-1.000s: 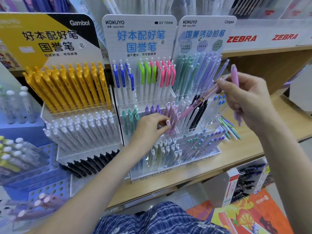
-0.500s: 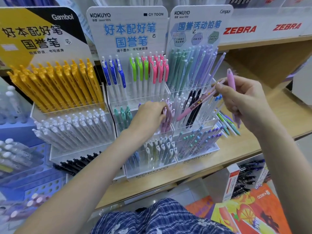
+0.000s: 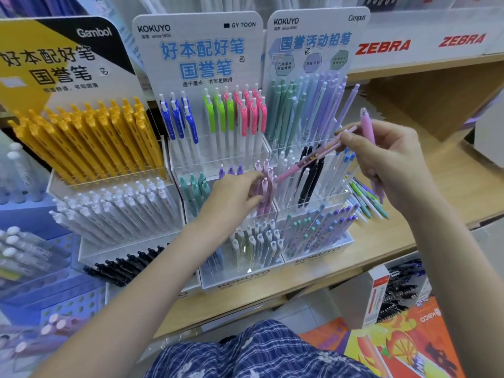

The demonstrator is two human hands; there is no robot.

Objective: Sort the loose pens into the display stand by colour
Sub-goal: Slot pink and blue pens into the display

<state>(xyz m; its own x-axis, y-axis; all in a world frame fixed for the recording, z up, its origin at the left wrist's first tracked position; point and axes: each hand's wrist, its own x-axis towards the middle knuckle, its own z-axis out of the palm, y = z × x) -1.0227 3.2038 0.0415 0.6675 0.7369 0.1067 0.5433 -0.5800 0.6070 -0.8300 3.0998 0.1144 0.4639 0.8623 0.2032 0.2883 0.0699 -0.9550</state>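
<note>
Standing just beyond both hands, the clear tiered display stand [image 3: 246, 278] holds rows of pens sorted by colour, and the wooden shelf [image 3: 409, 236] lies bare below and beyond the right hand. Reaching forward, the left hand [image 3: 231, 197] has its fingers curled among the pale pink pens [image 3: 266, 184] in the middle tier, pinching one, with the black pens [image 3: 311, 175] close off its fingertips. Raised at that hand's right, the right hand [image 3: 387, 156] grips a lilac pen [image 3: 368, 129] upright and a pink pen [image 3: 308, 162] slanting down toward the left hand's fingertips, with loose pens [image 3: 365, 197] lying on the shelf under its wrist.
</note>
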